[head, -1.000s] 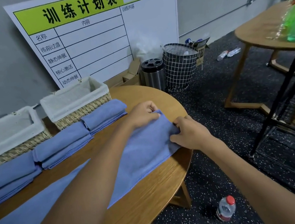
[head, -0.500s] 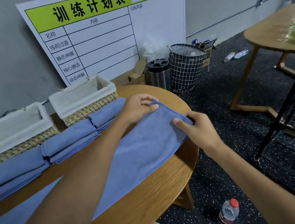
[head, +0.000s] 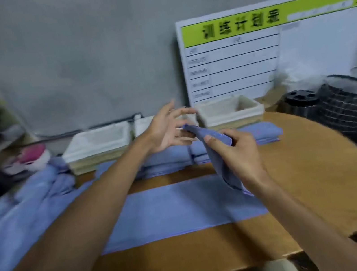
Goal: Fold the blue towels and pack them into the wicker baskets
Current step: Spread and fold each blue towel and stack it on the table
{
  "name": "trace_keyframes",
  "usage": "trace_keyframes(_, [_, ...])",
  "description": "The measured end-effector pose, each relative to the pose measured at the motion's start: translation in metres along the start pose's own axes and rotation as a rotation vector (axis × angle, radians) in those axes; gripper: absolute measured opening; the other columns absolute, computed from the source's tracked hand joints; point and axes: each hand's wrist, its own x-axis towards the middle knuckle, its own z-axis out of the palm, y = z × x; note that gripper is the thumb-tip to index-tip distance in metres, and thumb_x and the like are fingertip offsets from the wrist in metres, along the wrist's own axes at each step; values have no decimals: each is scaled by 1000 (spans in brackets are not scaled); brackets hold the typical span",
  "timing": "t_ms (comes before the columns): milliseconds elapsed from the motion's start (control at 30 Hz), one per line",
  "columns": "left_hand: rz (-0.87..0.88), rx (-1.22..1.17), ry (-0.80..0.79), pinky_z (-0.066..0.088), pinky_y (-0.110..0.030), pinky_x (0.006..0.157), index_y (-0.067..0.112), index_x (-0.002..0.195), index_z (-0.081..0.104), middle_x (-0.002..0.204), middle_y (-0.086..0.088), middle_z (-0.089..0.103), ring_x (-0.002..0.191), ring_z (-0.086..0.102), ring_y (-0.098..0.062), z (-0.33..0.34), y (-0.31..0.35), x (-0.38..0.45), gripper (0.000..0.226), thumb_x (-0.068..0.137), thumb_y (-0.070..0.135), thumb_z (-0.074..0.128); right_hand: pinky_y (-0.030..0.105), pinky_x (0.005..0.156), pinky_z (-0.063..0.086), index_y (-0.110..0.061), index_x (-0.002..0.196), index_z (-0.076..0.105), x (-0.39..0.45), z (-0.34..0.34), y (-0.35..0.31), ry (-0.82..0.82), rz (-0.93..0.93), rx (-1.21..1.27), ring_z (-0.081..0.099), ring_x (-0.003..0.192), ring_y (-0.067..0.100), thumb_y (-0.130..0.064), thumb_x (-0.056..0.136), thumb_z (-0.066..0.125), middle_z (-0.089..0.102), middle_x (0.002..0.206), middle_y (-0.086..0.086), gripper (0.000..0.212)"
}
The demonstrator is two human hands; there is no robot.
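Folding the towel's end over
Right hand [head: 241,155] pinches the towel [head: 180,208] corner; left hand [head: 167,129], fingers spread, should catch the other corner near the baskets [head: 231,110].

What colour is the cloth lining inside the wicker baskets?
White, seen in the head view: the white fabric lining of the woven wicker basket.

Makeshift training room, likely gym back area: bare grey concrete wall [head: 88,55], green-headed schedule whiteboard [head: 276,48] leaning against it, round wooden table [head: 309,172], wire mesh bin [head: 351,101] on dark floor.
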Motion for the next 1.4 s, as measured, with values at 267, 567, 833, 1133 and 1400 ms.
trace_keyframes(267, [-48, 172, 213, 50, -34, 73, 21, 128, 62, 93, -11, 68, 81, 63, -24, -119, -12, -126, 77, 97, 72, 13, 33, 57, 28, -7, 64, 41, -30, 159, -10, -200, -39, -32, 31, 58, 12, -26, 93, 67, 31, 59, 2, 43])
trace_keyframes(567, [-210, 456, 387, 38, -33, 70, 28, 123, 64, 87, -8, 73, 70, 48, -17, -168, -98, -164, 67, 99, 69, 16, 33, 58, 40, -22, 67, 57, -80, 244, 40, -490, 61, -241, 50, 58, 14, -33, 94, 66, 52, 61, 0, 30])
trace_keyframes(833, [211, 984, 800, 54, -42, 80, 26, 125, 62, 100, 3, 73, 89, 67, -17, -113, -140, -161, 37, 100, 36, 38, 29, 71, 47, -17, 83, 70, -62, 178, 47, -332, -75, -149, 64, 75, 14, -36, 99, 54, 71, 79, -4, 30])
trace_keyframes(1133, [-259, 1352, 335, -6, -58, 121, 43, 158, -4, 165, 11, -20, 152, -20, -22, -50, -186, -139, 76, 94, 78, 17, 44, 122, -1, -46, 156, 3, -36, 77, 120, -728, -7, -1132, -11, 153, 13, -77, 83, -9, -11, 163, -19, 80])
trace_keyframes(1400, [-416, 1381, 448, -4, -58, 121, 41, 158, -8, 165, 5, -22, 153, -18, -23, -80, -184, -168, 85, 88, 83, 16, 47, 121, 6, -40, 157, 3, -36, 45, 120, -593, 154, -1184, -7, 153, 18, -66, 97, 11, -8, 166, -12, 66])
